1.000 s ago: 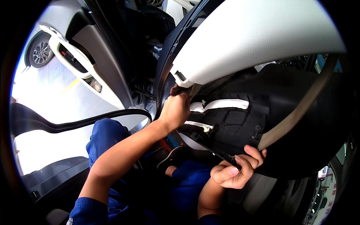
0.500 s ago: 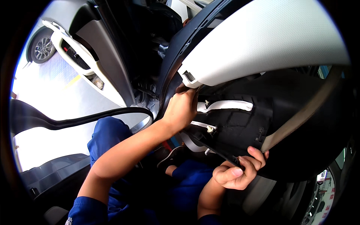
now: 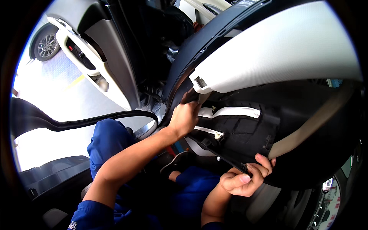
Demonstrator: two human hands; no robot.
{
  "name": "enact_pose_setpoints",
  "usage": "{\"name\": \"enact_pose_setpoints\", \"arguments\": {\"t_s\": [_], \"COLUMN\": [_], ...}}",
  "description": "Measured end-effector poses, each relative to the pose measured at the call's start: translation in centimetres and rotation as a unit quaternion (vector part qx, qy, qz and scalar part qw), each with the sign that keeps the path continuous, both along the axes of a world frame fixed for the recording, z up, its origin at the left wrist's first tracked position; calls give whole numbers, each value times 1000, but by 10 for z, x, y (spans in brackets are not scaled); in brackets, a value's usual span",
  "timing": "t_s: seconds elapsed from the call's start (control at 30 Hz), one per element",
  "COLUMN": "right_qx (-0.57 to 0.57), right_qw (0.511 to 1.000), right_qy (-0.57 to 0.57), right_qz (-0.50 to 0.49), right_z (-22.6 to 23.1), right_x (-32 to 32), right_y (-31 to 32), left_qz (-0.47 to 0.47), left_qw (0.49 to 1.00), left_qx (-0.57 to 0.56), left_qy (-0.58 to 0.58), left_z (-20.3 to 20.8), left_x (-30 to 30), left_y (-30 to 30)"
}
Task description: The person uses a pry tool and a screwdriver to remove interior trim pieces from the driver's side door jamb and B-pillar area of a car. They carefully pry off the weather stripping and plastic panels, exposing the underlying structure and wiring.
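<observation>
A black plastic trim panel (image 3: 245, 124) lies with its inner side showing, lined with white foam strips (image 3: 237, 112) and a pale clip (image 3: 218, 135). My left hand (image 3: 183, 119) is closed round the panel's far left end, just under a white pillar trim (image 3: 276, 50); its fingertips are hidden. At the near right edge, my right hand (image 3: 245, 179) pinches the panel between thumb and fingers. A beige seat belt (image 3: 295, 140) runs down from the upper right to beside the right fingertips. A short beige strip (image 3: 203, 99) shows above my left hand.
On the left stands an open car door (image 3: 88, 61), with another car's wheel (image 3: 47, 45) beyond. A black rubber seal (image 3: 103, 115) curves across to the door opening. My blue-clad knees (image 3: 111, 142) are below my arms. A dark seal-edged frame (image 3: 203, 46) borders the white trim.
The view has shifted slightly. My left hand has drawn a little down from the white trim's lower end, uncovering the beige strip. The right hand keeps its grip on the panel.
</observation>
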State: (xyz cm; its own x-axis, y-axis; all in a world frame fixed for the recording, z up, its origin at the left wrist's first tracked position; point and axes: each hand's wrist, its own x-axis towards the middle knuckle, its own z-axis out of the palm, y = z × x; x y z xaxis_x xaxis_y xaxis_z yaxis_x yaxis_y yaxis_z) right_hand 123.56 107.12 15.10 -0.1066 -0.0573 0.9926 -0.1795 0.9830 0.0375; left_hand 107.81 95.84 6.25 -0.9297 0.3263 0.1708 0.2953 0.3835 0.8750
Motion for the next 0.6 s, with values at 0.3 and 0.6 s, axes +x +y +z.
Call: {"name": "enact_pose_setpoints", "arguments": {"t_s": [0.3,0.6], "right_qx": [2,-9], "right_qw": [1000,1000], "right_qy": [-1,-10], "right_qz": [-6,-24], "right_z": [1,0], "right_x": [-2,-2], "right_y": [-2,-6], "left_qz": [-12,-6], "left_qw": [984,994], "left_qx": [106,6], "left_qy": [141,110], "left_z": [72,9], "left_x": [3,1], "left_y": [-17,-2]}}
